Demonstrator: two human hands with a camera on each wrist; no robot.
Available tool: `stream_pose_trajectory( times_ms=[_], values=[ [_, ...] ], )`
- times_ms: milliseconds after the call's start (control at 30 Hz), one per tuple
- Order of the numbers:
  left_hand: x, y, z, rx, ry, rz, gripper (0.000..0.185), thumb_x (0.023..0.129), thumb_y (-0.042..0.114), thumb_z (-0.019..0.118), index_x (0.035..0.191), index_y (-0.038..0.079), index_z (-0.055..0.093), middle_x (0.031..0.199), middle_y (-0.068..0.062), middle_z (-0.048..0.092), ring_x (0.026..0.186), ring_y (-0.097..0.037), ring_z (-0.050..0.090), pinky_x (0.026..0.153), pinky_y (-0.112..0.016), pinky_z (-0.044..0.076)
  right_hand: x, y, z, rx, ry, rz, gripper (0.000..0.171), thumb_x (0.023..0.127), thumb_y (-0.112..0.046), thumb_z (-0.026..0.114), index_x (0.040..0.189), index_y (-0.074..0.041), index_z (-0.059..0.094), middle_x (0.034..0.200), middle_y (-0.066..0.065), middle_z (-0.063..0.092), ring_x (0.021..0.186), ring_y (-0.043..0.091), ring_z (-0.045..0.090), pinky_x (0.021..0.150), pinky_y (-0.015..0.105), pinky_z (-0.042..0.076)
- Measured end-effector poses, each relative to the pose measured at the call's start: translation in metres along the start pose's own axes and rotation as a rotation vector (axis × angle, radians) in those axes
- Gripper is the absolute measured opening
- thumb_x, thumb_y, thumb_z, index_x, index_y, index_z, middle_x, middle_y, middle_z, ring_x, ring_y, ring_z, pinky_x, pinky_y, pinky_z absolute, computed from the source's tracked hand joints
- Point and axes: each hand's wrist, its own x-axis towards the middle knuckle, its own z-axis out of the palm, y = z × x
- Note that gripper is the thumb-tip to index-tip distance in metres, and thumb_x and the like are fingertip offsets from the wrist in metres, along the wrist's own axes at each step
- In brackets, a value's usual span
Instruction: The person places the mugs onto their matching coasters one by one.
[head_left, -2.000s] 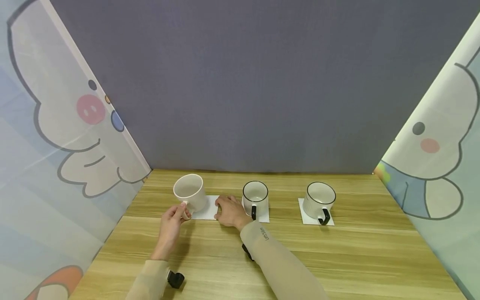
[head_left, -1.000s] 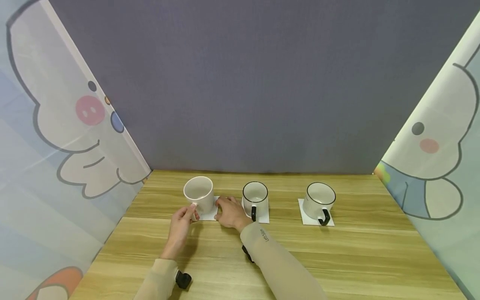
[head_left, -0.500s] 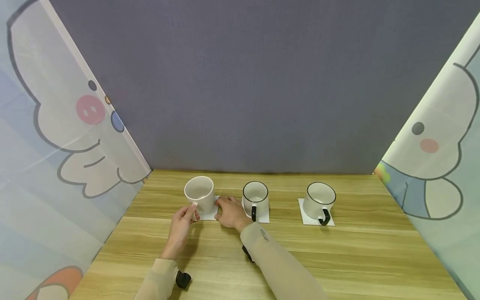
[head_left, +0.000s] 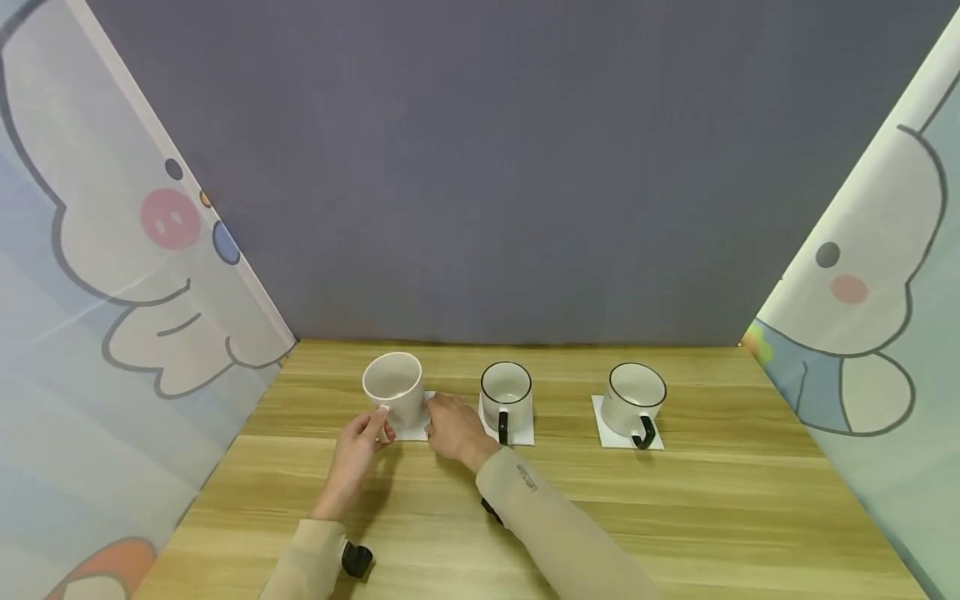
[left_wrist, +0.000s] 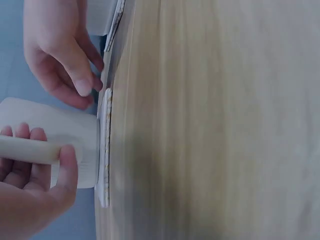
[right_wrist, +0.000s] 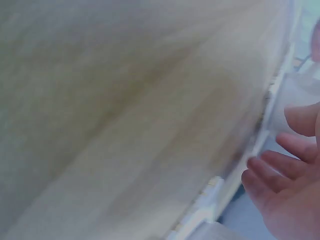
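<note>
A plain white mug [head_left: 407,407] stands on a white square coaster [head_left: 412,434] at the left of the table. My left hand [head_left: 356,448] pinches its handle between thumb and fingers, and in the left wrist view the handle [left_wrist: 30,149] lies across those fingers. Just right of that coaster is my right hand [head_left: 454,428], palm down and fingers loosely bent. The left wrist view shows a small gap between the right fingertips and the coaster's edge [left_wrist: 106,145]. Nothing is held in the right hand; its fingers [right_wrist: 270,175] are apart in the right wrist view.
Two white mugs with black rims and handles, a middle mug [head_left: 506,400] and a right mug [head_left: 632,404], stand on their own white coasters. The wooden table [head_left: 712,500] meets a grey panel [head_left: 480,208] behind. Cartoon-printed sheets [head_left: 90,333] flank both sides.
Over two seconds my left hand has brought the plain mug rightward over its coaster. In the last half second the head view has shifted slightly and the right fingers have moved a little.
</note>
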Motion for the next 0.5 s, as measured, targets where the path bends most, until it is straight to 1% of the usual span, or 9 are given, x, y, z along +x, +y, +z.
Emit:
stream_pose_trajectory(
  times_ms=[100,133,267,367,400,500],
  values=[
    [0.001,0.002,-0.001,0.002,-0.011,-0.014,0.039,0.108,0.026,0.053,0.086,-0.006,0.058,0.086,-0.01,0.06,0.09,-0.02,0.058,0.087,-0.041,0.057,-0.006,-0.004,-0.009,0.008,-0.012,-0.017,0.021,0.095,-0.022,0.072,0.113,-0.011,0.067,0.108,0.002,0.067,0.096,0.019,0.065,0.077,0.033,0.055],
    [0.001,0.003,-0.001,0.011,-0.017,-0.018,0.038,0.108,0.026,0.053,0.086,-0.005,0.058,0.087,-0.01,0.06,0.09,-0.019,0.058,0.087,-0.042,0.057,-0.008,-0.005,-0.013,0.007,-0.016,-0.025,0.021,0.095,-0.022,0.071,0.112,-0.011,0.067,0.107,0.001,0.067,0.095,0.018,0.066,0.076,0.033,0.055],
    [0.0,0.004,-0.004,0.06,-0.024,-0.017,0.037,0.109,0.026,0.05,0.09,-0.005,0.059,0.091,-0.011,0.06,0.091,-0.02,0.057,0.088,-0.044,0.058,-0.018,-0.012,-0.025,0.006,-0.005,-0.074,0.009,0.097,-0.021,0.069,0.1,-0.013,0.067,0.1,0.0,0.068,0.091,0.017,0.066,0.07,0.03,0.054],
    [-0.002,0.006,-0.008,0.148,-0.027,-0.002,0.04,0.109,0.031,0.049,0.093,-0.004,0.059,0.095,-0.013,0.061,0.093,-0.02,0.056,0.087,-0.043,0.058,-0.026,-0.014,-0.033,0.013,0.015,-0.12,0.009,0.097,-0.022,0.069,0.091,-0.016,0.067,0.096,-0.003,0.069,0.087,0.014,0.066,0.066,0.027,0.053],
    [-0.002,0.007,-0.009,0.185,-0.024,0.006,0.041,0.109,0.032,0.048,0.094,-0.004,0.06,0.096,-0.013,0.061,0.093,-0.021,0.057,0.087,-0.043,0.058,-0.029,-0.015,-0.035,0.016,0.024,-0.135,0.01,0.097,-0.023,0.069,0.09,-0.016,0.068,0.096,-0.004,0.07,0.086,0.012,0.066,0.066,0.026,0.053],
    [-0.005,0.008,-0.013,0.327,-0.016,0.041,0.041,0.109,0.035,0.048,0.096,-0.002,0.061,0.096,-0.014,0.063,0.091,-0.022,0.059,0.081,-0.039,0.057,-0.039,-0.017,-0.041,0.031,0.04,-0.163,0.011,0.098,-0.025,0.068,0.089,-0.018,0.069,0.089,-0.008,0.068,0.079,0.01,0.064,0.062,0.026,0.051]
  ],
)
